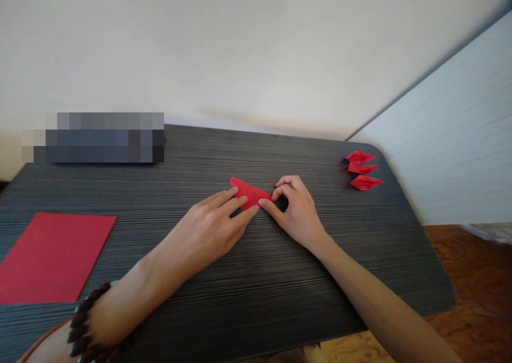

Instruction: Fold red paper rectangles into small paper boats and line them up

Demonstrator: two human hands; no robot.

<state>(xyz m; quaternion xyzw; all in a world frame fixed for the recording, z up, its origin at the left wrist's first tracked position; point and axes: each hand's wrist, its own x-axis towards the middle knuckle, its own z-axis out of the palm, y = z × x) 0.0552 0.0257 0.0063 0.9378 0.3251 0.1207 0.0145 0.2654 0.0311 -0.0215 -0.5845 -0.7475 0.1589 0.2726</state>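
Observation:
A small folded red paper piece (248, 192) lies on the dark striped table (256, 299) near its middle. My left hand (212, 227) lies flat with its fingers stretched out, the fingertips pressing the paper's left part. My right hand (294, 211) is at the paper's right end, thumb and forefinger pinched on its edge, the other fingers curled. A dark bead bracelet (86, 325) sits on my left wrist.
Three finished red folded pieces (363, 169) lie in a row near the table's far right corner. A red paper sheet (52, 256) lies flat at the left. A pale wall stands behind and a white panel (452, 139) to the right. Wooden floor shows at lower right.

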